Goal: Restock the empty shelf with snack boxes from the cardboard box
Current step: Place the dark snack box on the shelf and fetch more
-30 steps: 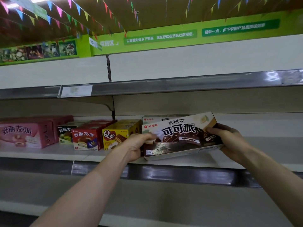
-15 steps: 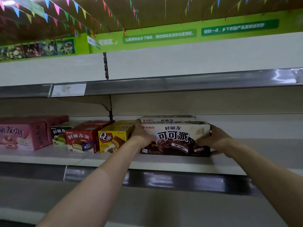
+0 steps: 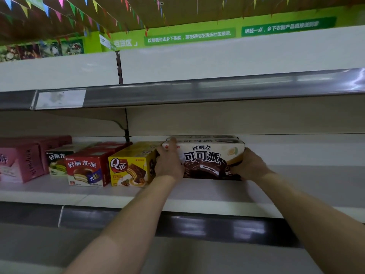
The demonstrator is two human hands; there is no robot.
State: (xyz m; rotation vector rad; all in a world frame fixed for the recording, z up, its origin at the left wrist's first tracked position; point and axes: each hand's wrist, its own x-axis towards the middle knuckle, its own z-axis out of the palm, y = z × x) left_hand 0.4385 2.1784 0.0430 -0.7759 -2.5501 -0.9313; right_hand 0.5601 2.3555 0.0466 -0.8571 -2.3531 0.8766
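Three shelf levels cross the view, and only the middle shelf [image 3: 296,186] carries stock; its right part is bare white board. Above the unit runs one green banner [image 3: 189,35] with white lettering, and strings of small coloured flags [image 3: 59,14] hang under the ceiling, too many to count.

Five kinds of snack box stand in a line along the middle shelf. At far left are the pink boxes [image 3: 17,165]: two can be made out, the front one cut off by the frame edge. At the right end of the line is the cocoa pie box [image 3: 205,159], long, cream and brown, upright on the board with its front facing out; a second identical box [image 3: 203,137] stands right behind it, only its top showing. Between these sit one red box [image 3: 87,169], one yellow box [image 3: 128,169] and one smaller green-fronted box [image 3: 57,163]; more tops trail behind the red and yellow ones, number unclear.

Two bare hands hold the cocoa pie box by its ends. The left hand [image 3: 168,165] grips the left end beside the yellow box, one finger lying up over the front top corner, the rest hidden. The right hand [image 3: 249,165] curls round the lower right end.

One blank label [image 3: 60,98] sits on the upper shelf's edge strip.
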